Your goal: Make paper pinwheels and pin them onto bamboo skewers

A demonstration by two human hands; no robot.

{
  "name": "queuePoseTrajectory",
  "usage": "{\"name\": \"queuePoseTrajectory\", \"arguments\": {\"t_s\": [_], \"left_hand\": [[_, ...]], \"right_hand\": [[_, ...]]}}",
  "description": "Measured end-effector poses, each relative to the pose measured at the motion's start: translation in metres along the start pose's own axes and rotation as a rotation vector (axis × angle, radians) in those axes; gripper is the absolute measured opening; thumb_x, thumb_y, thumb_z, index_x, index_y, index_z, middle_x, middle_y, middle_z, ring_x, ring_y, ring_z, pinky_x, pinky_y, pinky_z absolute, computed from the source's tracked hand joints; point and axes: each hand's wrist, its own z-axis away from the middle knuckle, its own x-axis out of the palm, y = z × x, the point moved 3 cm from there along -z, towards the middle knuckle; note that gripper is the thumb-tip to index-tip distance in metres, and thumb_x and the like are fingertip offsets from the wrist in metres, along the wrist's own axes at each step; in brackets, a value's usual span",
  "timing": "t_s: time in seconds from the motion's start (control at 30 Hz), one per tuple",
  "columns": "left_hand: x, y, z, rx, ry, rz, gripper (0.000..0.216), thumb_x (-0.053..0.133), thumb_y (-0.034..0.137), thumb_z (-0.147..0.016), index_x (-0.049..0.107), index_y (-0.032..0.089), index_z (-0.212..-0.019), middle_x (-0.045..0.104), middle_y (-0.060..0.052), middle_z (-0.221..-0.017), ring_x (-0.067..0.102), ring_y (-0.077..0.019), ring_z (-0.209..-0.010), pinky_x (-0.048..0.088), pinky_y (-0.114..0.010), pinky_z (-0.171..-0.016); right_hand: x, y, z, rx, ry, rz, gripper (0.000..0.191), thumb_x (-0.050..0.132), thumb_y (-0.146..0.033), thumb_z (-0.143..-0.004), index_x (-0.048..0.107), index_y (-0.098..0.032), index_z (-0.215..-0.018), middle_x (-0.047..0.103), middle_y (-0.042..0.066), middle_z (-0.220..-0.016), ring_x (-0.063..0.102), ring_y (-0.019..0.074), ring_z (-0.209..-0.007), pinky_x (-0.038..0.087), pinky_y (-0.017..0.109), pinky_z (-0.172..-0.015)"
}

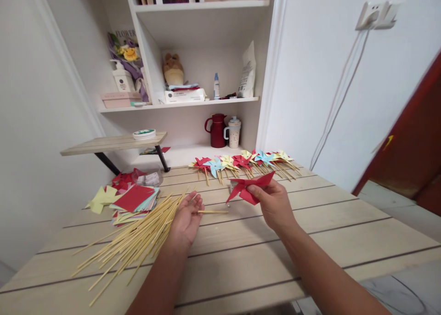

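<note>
My right hand [275,202] pinches a red paper pinwheel [248,186] between thumb and fingers, raised over the table. My left hand [188,214] is turned palm up beside the pile of wooden sticks [138,237], its fingers loosely curled. One thin wooden stick [215,211] pokes out from the left hand toward the right; its other end is hidden by the hand. A tiny shiny piece [228,206] shows near the stick's tip, below the pinwheel. Something clear or silvery [233,184] is partly hidden behind the pinwheel.
Finished pinwheels on sticks [243,162] line the table's back edge. At the left are stacked coloured paper squares [134,199], a yellow paper pinwheel shape [102,199], red ones [126,181] and a clear container [151,177]. A small raised shelf [113,145] stands behind them.
</note>
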Motion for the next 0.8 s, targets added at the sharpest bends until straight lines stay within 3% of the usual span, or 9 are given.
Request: {"name": "queuePoseTrajectory", "arguments": {"t_s": [0.5, 0.6, 0.7, 0.8], "left_hand": [[0.003, 0.001, 0.002, -0.015, -0.045, 0.004, 0.053, 0.043, -0.018, -0.062, 0.063, 0.016, -0.099, 0.066, -0.007, -0.090, 0.066, -0.0109, -0.078, 0.057, -0.023, -0.077], [0.003, 0.003, 0.001, -0.010, -0.064, 0.007, 0.052, 0.045, -0.018, -0.063, 0.063, 0.015, -0.099, 0.066, -0.007, -0.091, 0.066, -0.0112, -0.078, 0.057, -0.024, -0.077], [0.004, 0.006, 0.002, -0.014, -0.110, 0.000, 0.051, 0.046, -0.017, -0.065, 0.062, 0.015, -0.100, 0.066, -0.007, -0.092, 0.066, -0.0115, -0.077, 0.057, -0.026, -0.079], [0.005, 0.009, 0.004, -0.038, -0.169, -0.019, 0.051, 0.045, -0.017, -0.065, 0.063, 0.016, -0.099, 0.066, -0.006, -0.091, 0.066, -0.0115, -0.078, 0.056, -0.028, -0.081]], "right_hand": [[0.000, 0.003, -0.001, 0.050, -0.017, -0.053, 0.022, 0.083, -0.037, -0.069, 0.072, -0.021, -0.080, 0.073, 0.002, -0.076, 0.066, 0.0199, -0.071, 0.052, 0.033, -0.065], [0.003, 0.006, -0.001, 0.144, -0.152, -0.056, 0.022, 0.081, -0.038, -0.070, 0.072, -0.021, -0.081, 0.074, 0.003, -0.079, 0.066, 0.0192, -0.072, 0.052, 0.032, -0.065], [0.011, 0.010, 0.004, 0.221, -0.375, 0.061, 0.019, 0.080, -0.036, -0.071, 0.073, -0.020, -0.079, 0.071, 0.001, -0.074, 0.062, 0.0159, -0.066, 0.049, 0.029, -0.063], [0.025, 0.014, 0.014, 0.176, -0.625, 0.202, 0.015, 0.078, -0.034, -0.074, 0.073, -0.019, -0.074, 0.068, 0.000, -0.074, 0.060, 0.0156, -0.068, 0.048, 0.028, -0.066]]}}
